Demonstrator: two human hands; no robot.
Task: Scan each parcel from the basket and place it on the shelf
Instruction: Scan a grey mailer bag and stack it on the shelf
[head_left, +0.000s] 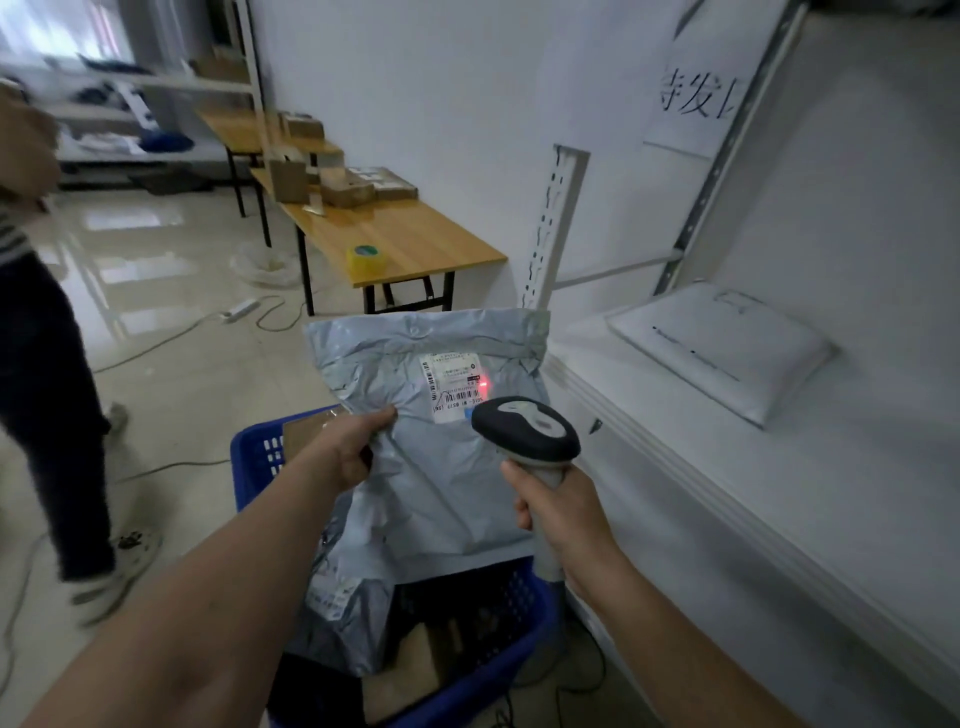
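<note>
Grey parcel (447, 467) in left hand (353, 447)

Dim, soft indoor light, brightest at the window (47, 31) far left, which seems to cast the glare on the glossy floor (145, 249). Wide-angle distortion bends the edges; the standing person (47, 364) at left is motion-blurred.
</note>
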